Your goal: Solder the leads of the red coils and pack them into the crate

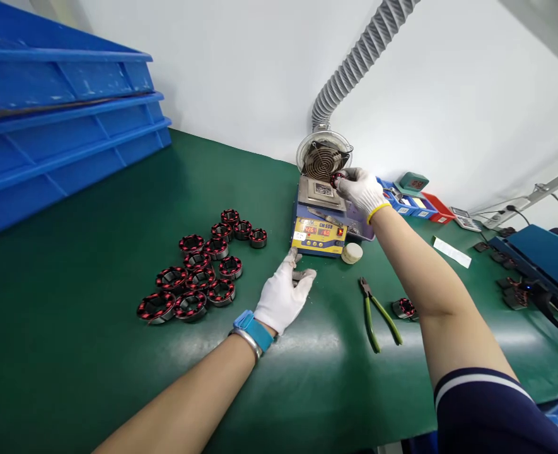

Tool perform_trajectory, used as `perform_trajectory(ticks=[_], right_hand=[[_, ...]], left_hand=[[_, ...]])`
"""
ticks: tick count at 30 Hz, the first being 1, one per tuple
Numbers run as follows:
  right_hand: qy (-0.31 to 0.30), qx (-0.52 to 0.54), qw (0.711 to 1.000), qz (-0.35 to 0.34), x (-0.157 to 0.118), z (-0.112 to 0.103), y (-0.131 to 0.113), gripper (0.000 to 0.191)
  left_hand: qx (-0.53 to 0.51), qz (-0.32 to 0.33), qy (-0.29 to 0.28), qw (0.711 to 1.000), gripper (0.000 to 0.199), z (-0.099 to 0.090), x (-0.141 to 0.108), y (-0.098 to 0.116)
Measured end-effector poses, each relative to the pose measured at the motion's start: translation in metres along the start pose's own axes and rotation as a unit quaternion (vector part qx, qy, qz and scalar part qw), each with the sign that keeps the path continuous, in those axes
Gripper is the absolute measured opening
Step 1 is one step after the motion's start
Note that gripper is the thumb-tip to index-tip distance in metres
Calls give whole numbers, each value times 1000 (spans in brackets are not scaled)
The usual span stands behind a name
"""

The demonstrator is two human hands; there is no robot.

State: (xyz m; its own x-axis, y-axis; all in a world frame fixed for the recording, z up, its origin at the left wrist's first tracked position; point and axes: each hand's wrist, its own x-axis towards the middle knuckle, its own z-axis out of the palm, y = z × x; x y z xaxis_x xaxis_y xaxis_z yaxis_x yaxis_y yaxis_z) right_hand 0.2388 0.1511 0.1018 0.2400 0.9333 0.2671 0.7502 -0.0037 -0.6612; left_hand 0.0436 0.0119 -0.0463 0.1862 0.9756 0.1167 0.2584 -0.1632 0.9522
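My right hand [361, 191], in a white glove with a yellow cuff, grips a motor stator [338, 179] with red and black windings. It holds the stator above the back right of a solder pot [317, 234] with a yellow front panel and red digits. On the green bench just in front of the pot lies my left hand [285, 291], also gloved, fingers apart with nothing in them. To its left, several more stators [199, 277] stand grouped on the bench. Green-handled cutting pliers [372, 312] lie right of my left hand, jaws pointing away from me.
Stacked blue crates [70, 120] occupy the left back. A grey fume hose [359, 60] drops behind the pot to a round fan [325, 161]. A round pale pad [352, 253] sits beside the pot. At right are small bins [437, 208], another stator [404, 308] and a blue machine [543, 258].
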Motion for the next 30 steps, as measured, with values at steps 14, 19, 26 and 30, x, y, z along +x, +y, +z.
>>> perform_trajectory(ticks=[14, 19, 26, 30], right_hand=[[32, -150, 988, -26, 29, 35, 28, 32], [25, -148, 988, -29, 28, 35, 30, 32], [45, -120, 991, -42, 32, 33, 31, 32], [50, -116, 991, -47, 32, 33, 30, 35]], left_hand=[[56, -5, -18, 998, 63, 0, -1, 5], [62, -8, -20, 998, 63, 0, 0, 6], [66, -7, -22, 998, 64, 0, 0, 6], [69, -3, -22, 997, 62, -1, 0, 7]])
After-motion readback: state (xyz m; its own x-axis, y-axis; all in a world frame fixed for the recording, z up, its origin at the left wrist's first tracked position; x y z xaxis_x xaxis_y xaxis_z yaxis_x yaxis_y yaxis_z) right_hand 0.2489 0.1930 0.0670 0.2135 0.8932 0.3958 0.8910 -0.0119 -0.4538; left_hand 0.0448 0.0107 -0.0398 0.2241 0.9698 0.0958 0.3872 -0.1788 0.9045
